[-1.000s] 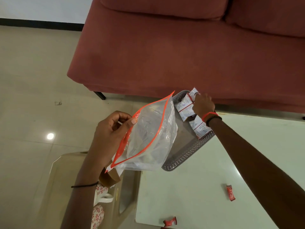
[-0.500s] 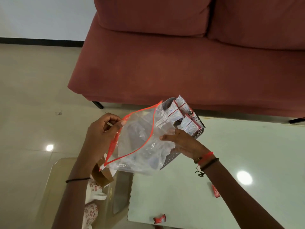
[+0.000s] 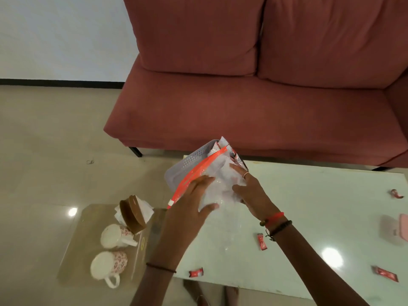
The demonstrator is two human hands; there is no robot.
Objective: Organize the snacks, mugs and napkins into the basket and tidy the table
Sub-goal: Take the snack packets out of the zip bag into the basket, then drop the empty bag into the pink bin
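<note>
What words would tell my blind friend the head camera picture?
The left hand and right hand press a clear zip bag into the grey basket on the table. Around them lie red snack packets; two mugs sit on a lower glass table.

Soft light; glare on table (image 3: 309, 195); slight blur

Two flowered mugs (image 3: 117, 236) (image 3: 108, 265) were counted, and one napkin holder (image 3: 133, 214). One basket (image 3: 187, 164) and one zip bag (image 3: 220, 180) were seen. Four loose red sachets (image 3: 262, 241) (image 3: 196, 272) (image 3: 385, 277) (image 3: 396, 193) were counted on the larger of two tables (image 3: 320, 206) (image 3: 88, 228); those in the basket could not be counted. One sofa (image 3: 242, 120) was noted, with two back cushions (image 3: 194, 34) (image 3: 331, 38), and one pink thing (image 3: 394, 231) at the edge. Two hands (image 3: 192, 202) (image 3: 251, 191) were seen.
</note>
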